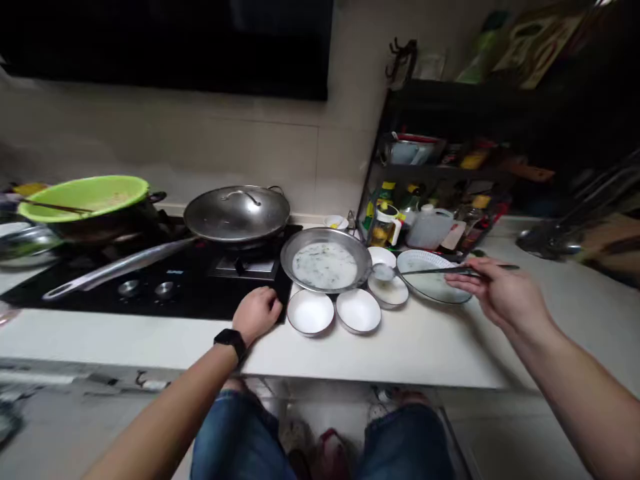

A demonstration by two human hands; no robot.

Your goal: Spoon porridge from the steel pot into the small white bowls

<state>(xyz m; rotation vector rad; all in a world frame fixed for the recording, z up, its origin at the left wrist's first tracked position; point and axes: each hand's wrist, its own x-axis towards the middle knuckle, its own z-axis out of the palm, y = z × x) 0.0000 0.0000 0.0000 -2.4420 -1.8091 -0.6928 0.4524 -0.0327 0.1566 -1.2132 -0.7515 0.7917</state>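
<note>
White stone countertop runs across the view, with a black glass gas hob set into its left part. On the hob sits a stainless steel wok under a domed metal lid, and further left a lime-green plastic basin rests on a dark pot. Just right of the wok, a wide round steel pan holds milky liquid. Two white ceramic bowls stand in front of it, near a clear round plate and a small white dish. The right hand is beside the plate, its fingers clamped on the dark handle of a metal spoon, whose bowl hangs over the small dish. The left hand, fingers loosely together and holding nothing, rests at the hob's front edge.
</note>
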